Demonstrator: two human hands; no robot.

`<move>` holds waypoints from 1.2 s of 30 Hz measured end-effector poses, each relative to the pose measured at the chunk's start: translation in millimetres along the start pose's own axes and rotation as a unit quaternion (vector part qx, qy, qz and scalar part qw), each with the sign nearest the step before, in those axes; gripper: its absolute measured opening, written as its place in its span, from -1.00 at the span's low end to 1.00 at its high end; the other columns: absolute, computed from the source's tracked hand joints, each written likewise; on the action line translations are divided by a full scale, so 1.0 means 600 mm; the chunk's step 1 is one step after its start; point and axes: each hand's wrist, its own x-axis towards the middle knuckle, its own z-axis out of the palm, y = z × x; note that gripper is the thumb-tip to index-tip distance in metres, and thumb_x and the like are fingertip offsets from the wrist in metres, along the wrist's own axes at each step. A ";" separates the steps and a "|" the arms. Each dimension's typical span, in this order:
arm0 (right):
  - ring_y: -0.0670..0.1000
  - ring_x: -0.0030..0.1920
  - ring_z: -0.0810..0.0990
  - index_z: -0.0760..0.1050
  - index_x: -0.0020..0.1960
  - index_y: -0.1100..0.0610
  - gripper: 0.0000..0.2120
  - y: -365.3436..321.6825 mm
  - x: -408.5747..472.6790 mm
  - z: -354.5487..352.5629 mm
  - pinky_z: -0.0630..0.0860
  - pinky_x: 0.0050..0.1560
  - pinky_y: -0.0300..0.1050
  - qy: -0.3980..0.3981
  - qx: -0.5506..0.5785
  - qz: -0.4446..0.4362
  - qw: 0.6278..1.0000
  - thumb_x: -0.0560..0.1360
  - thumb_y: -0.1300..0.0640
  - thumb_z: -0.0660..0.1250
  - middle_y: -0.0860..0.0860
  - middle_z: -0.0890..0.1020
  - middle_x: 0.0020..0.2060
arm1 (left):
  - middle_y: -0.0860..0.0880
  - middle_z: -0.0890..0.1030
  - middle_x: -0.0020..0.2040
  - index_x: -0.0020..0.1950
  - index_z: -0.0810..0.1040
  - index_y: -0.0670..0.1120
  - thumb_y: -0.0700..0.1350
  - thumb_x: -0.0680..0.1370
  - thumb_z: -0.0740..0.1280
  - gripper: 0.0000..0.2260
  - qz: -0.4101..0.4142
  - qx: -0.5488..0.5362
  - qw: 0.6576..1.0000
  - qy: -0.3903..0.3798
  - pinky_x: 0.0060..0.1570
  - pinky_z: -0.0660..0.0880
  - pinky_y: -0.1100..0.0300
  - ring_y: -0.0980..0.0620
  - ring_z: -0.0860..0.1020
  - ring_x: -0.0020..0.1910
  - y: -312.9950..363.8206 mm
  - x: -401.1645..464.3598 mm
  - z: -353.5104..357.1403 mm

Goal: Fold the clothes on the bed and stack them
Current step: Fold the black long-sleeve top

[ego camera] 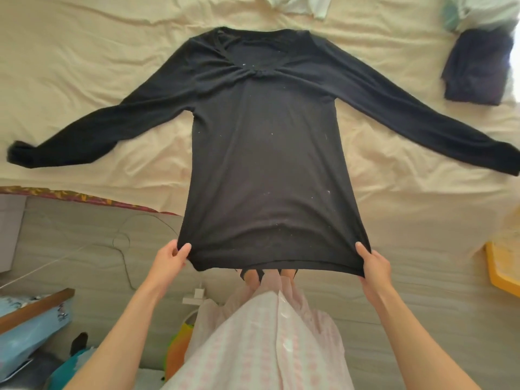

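A black long-sleeved top (267,164) lies face up on the cream bed sheet (84,66), collar away from me, both sleeves spread out to the sides. Its lower part hangs past the bed edge towards me. My left hand (168,258) pinches the hem's left corner, thumb on top. My right hand (374,263) pinches the hem's right corner. The hem is stretched taut between the two hands.
A folded dark garment (478,67) lies at the bed's far right, with pale green clothes (484,9) behind it and more pale cloth (298,4) at the far edge. A yellow tray (501,274) sits at right. A charger and cable (197,294) lie on the floor, bags at lower left.
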 end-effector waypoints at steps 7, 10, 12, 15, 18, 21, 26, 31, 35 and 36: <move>0.01 -0.13 0.55 0.51 0.01 0.21 -0.91 -0.019 -0.032 -0.026 0.45 0.05 -0.04 0.021 0.044 -0.031 0.998 0.56 0.20 0.28 0.04 0.58 -0.13 | -0.07 0.47 -0.16 -0.01 0.39 -0.18 -0.13 0.66 0.08 -0.83 0.081 -0.031 0.989 0.117 -0.14 0.39 0.06 -0.04 0.42 -0.16 0.031 -0.036 -0.013; 0.04 -0.11 0.52 0.49 0.08 0.25 -0.86 0.009 -0.029 -0.040 0.42 0.02 -0.07 0.048 0.028 -0.012 0.998 0.57 0.21 0.27 0.08 0.56 -0.11 | -0.02 0.39 -0.32 -0.17 0.35 -0.13 -0.14 0.64 0.13 -0.80 0.121 0.060 0.984 0.113 -0.32 0.29 0.17 0.02 0.35 -0.32 0.002 -0.047 -0.015; 0.08 -0.02 0.51 0.48 0.15 0.30 -0.79 0.022 -0.027 -0.040 0.43 0.04 -0.04 0.061 0.009 0.000 0.998 0.56 0.22 0.27 0.13 0.55 -0.01 | -0.01 0.44 -0.28 -0.16 0.39 -0.13 -0.16 0.63 0.17 -0.84 0.115 0.081 0.984 0.107 -0.30 0.32 0.24 0.03 0.40 -0.28 -0.019 -0.049 -0.016; 0.17 0.15 0.52 0.45 0.23 0.33 -0.73 0.031 -0.026 -0.030 0.43 0.18 0.01 0.063 -0.009 0.011 0.998 0.57 0.24 0.26 0.18 0.54 0.12 | -0.07 0.53 -0.16 -0.05 0.44 -0.18 -0.22 0.59 0.23 -0.96 0.072 0.067 0.991 0.093 -0.29 0.35 0.25 -0.02 0.48 -0.15 -0.045 -0.044 -0.013; 0.16 0.21 0.51 0.45 0.26 0.30 -0.72 0.026 -0.028 -0.018 0.45 0.20 -0.01 0.060 -0.022 0.015 0.998 0.57 0.24 0.25 0.16 0.55 0.16 | -0.12 0.53 -0.06 0.01 0.43 -0.18 -0.23 0.59 0.23 -0.97 0.038 0.062 0.995 0.074 -0.20 0.33 0.21 -0.05 0.49 -0.08 -0.049 -0.034 -0.005; 0.16 0.19 0.52 0.45 0.27 0.29 -0.72 0.019 -0.022 -0.013 0.46 0.15 -0.03 0.056 -0.036 0.024 0.997 0.57 0.26 0.24 0.16 0.55 0.15 | -0.16 0.53 -0.03 0.03 0.41 -0.17 -0.20 0.60 0.22 -0.95 0.021 0.058 0.995 0.083 -0.14 0.39 0.14 -0.10 0.50 -0.06 -0.048 -0.024 -0.001; 0.17 0.14 0.51 0.46 0.29 0.29 -0.69 0.017 0.000 -0.021 0.46 0.05 0.01 0.060 -0.158 0.040 0.985 0.56 0.29 0.21 0.20 0.54 0.18 | -0.35 0.54 0.07 0.20 0.41 -0.23 -0.29 0.56 0.25 -0.78 -0.112 0.081 0.987 0.085 0.12 0.47 -0.15 -0.31 0.52 0.09 -0.067 -0.019 -0.006; 0.20 0.31 0.43 0.36 0.40 0.24 -0.61 -0.028 0.002 0.020 0.32 0.30 0.00 -0.022 -0.394 -0.080 0.915 0.60 0.14 0.19 0.20 0.48 0.31 | -0.35 0.50 0.18 0.26 0.40 -0.24 -0.26 0.57 0.24 -0.74 -0.153 0.063 0.983 0.074 0.21 0.40 -0.14 -0.29 0.46 0.20 -0.061 -0.010 -0.015; 0.12 0.38 0.37 0.21 0.49 0.12 -0.53 -0.097 -0.016 0.134 0.32 0.33 -0.01 -0.109 -0.446 -0.179 0.870 0.62 0.03 0.14 0.10 0.38 0.41 | -0.28 0.47 0.23 0.27 0.41 -0.21 -0.25 0.60 0.20 -0.76 -0.128 -0.014 0.987 0.093 0.21 0.41 -0.10 -0.23 0.45 0.23 -0.019 0.029 -0.028; 0.10 0.40 0.35 0.20 0.50 0.09 -0.52 -0.113 -0.025 0.167 0.31 0.34 -0.01 -0.124 -0.454 -0.204 0.859 0.62 0.01 0.14 0.06 0.36 0.42 | -0.25 0.47 0.25 0.28 0.41 -0.20 -0.24 0.60 0.20 -0.75 -0.123 -0.035 0.987 0.096 0.21 0.42 -0.08 -0.21 0.45 0.24 -0.005 0.040 -0.035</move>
